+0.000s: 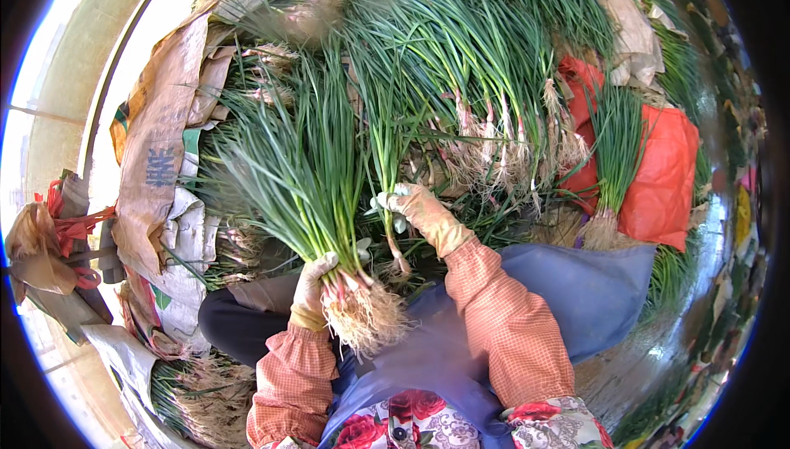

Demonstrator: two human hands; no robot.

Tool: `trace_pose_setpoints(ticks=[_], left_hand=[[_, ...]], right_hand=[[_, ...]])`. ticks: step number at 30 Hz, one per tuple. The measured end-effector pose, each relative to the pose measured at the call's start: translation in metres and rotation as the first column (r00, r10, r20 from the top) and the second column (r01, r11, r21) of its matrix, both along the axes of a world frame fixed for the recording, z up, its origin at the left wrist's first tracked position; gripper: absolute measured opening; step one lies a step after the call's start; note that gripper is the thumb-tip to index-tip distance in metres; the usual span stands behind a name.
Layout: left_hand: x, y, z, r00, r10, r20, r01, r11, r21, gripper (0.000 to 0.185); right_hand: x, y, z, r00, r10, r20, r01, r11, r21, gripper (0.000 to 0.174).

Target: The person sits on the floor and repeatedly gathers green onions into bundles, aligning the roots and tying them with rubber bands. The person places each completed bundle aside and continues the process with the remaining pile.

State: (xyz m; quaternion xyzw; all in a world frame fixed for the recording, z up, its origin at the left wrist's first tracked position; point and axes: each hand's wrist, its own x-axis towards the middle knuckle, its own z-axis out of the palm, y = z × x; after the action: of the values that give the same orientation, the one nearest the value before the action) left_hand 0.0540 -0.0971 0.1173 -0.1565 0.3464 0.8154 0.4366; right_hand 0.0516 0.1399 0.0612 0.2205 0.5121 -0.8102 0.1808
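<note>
My left hand [313, 285], in a pale glove, is closed around a thick bunch of green onions [333, 227], just above the whitish roots, with the long leaves fanning up and to the left. To its right, my right hand [419, 211], also gloved, pinches a thin green onion stalk [385, 165] whose pinkish bulb end hangs down beside the bunch. Beyond both hands lies a large heap of green onions [457, 66], the roots of its nearer plants towards me. A separate bundle of green onions [614, 159] rests at the right on red plastic.
Woven sacks [163, 128] line the left side, over a pile of more onions. A red plastic bag [660, 171] lies at the right. A blue apron [574, 288] covers my lap. More rooted onions [213, 396] lie at the lower left.
</note>
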Motion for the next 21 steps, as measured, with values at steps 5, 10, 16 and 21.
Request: trace_pose_setpoints(ticks=[5,10,16,21], left_hand=[[0.001,0.019,0.014,0.994,-0.107,0.024,0.105,0.993,0.057,0.045],[0.002,0.035,0.015,0.996,0.003,0.091,-0.013,0.994,0.108,0.049],[-0.002,0.025,0.011,0.999,-0.050,0.006,0.049,0.995,0.085,0.048],[0.001,0.028,0.011,0.997,-0.030,0.066,0.019,0.987,0.159,0.049]], right_hand=[[0.002,-0.026,0.007,0.953,0.303,-0.023,-0.230,0.770,0.595,0.041],[0.017,-0.025,-0.018,0.922,0.250,-0.295,-0.163,0.944,0.288,0.045],[0.019,-0.014,0.017,0.941,0.336,-0.032,-0.337,0.933,-0.129,0.020],[0.029,-0.011,0.018,0.972,0.226,-0.059,-0.227,0.859,-0.458,0.010]])
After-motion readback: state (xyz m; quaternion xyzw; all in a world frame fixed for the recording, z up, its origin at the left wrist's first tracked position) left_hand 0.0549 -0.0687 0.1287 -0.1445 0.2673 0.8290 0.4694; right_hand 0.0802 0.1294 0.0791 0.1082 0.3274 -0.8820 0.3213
